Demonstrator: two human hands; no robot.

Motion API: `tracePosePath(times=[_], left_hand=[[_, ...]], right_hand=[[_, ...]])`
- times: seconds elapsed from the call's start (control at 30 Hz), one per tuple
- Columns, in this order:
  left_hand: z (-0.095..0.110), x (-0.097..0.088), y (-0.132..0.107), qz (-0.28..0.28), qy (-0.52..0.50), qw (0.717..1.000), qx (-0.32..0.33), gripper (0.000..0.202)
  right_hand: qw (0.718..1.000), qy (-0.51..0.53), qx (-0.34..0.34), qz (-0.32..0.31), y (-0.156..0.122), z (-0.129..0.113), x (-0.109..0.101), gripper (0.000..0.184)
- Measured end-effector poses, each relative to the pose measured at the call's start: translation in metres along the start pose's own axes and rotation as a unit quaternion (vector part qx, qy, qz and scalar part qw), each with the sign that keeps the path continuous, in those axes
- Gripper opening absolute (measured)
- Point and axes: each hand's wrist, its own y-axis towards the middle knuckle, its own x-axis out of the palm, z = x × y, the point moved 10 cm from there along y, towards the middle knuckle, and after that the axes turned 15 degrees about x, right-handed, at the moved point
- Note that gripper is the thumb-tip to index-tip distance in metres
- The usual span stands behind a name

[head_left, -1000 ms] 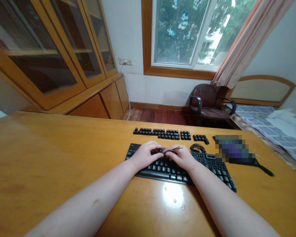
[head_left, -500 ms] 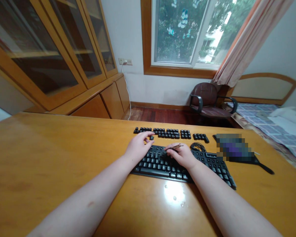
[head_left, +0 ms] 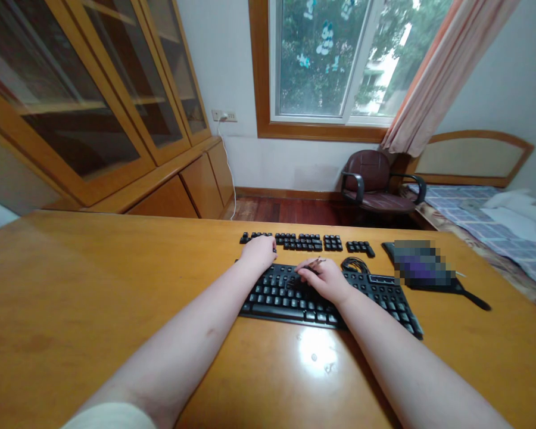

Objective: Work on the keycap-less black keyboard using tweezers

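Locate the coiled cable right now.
Head view, right of centre: the coiled cable sits at the far edge of the keyboard, just right of the right hand, nearer than the loose keys.

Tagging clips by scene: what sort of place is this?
Likely a bedroom in a home, doubling as a study: there's a bed with checked bedding, a wooden desk and a tall glass-fronted cabinet.
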Motion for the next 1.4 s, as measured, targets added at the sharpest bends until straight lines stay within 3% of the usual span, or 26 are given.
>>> tracePosePath(times=[0.27, 0.6, 1.4], left_hand=[[-0.014, 0.009, 0.003, 0.026, -0.011, 0.999, -0.021, 0.016], [-0.003, 0.009, 0.006, 0.042, -0.033, 0.998, 0.023, 0.016], [0.003, 0.01, 0.007, 0.043, -0.019, 0.998, 0.046, 0.02]], right_hand=[[1.0, -0.008, -0.005, 0.001, 0.0, -0.004, -0.001, 0.025], [1.0, -0.017, -0.001, 0.006, 0.0, -0.003, -0.002, 0.026], [1.0, -0.007, 0.012, 0.005, 0.001, 0.001, -0.002, 0.026]])
